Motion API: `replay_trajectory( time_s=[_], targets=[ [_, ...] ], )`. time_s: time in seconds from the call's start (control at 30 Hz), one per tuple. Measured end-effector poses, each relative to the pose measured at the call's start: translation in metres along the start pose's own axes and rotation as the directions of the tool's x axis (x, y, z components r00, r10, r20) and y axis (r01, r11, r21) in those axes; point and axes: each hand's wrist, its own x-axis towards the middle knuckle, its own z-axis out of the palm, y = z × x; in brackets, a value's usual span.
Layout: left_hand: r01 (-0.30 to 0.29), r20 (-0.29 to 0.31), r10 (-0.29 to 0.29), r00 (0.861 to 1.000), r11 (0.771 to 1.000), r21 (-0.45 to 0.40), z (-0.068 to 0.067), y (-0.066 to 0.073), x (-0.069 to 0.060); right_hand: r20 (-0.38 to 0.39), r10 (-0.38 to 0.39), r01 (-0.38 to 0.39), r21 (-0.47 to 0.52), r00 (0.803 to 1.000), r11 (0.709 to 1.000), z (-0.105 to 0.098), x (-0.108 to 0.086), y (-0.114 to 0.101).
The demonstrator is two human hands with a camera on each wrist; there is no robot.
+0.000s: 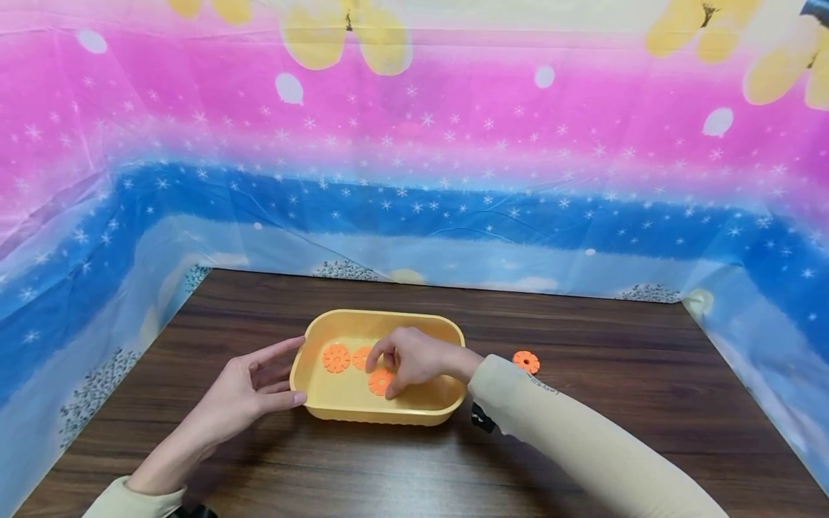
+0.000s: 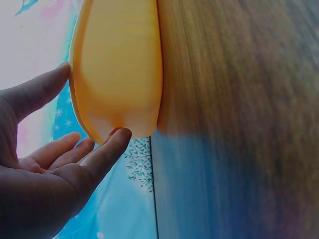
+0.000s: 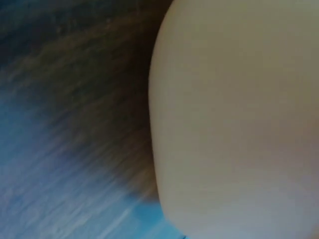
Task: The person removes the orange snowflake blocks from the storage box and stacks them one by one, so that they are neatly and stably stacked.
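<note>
- Two hands show in the head view, the left hand (image 1: 239, 394) and the right hand (image 1: 413, 357), joined by a shallow yellow tray (image 1: 337, 396) between them.
- In the head view, the left hand is spread, its fingers fairly straight; thumb and forefinger touch the tray's near end, with a gap between the two.
- The right hand reaches over the tray's other end and down inside the rim. Its thumb and forefinger, bent, pinch the front orange disc (image 1: 381, 382) close to the tray floor.
- Just beyond those fingertips is the middle orange disc (image 1: 358, 358), partly hidden by them; farther toward the left hand lies the left orange disc (image 1: 336, 357).
- Open floor runs from the discs to the tray wall nearest the left hand, and under the right wrist to the opposite wall.
- Outside the rim, the outer orange disc (image 1: 526, 362) lies just past the right sleeve (image 1: 576, 424), on the wooden table (image 1: 596, 327), whose far edge meets a patterned cloth (image 1: 453, 115) well beyond both hands.
- In the left wrist view, the spread left hand has fingertips at the tray's rounded end; the table edge passes beside them.
- In the right wrist view, a blurred pale surface (image 3: 239, 119) fills one side; whether it is tray or sleeve, I cannot tell.
</note>
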Motion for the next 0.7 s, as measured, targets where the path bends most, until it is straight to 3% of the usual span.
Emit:
replay_trajectory(
  time_s=[0.7],
  targets=[
    [-0.03, -0.004, 0.03, 1.0, 1.0, 0.0, -0.0008, -0.0021, -0.0003, -0.022, 0.01, -0.009, 0.012, 1.0, 1.0, -0.0003, -0.0035, 0.0079]
  ],
)
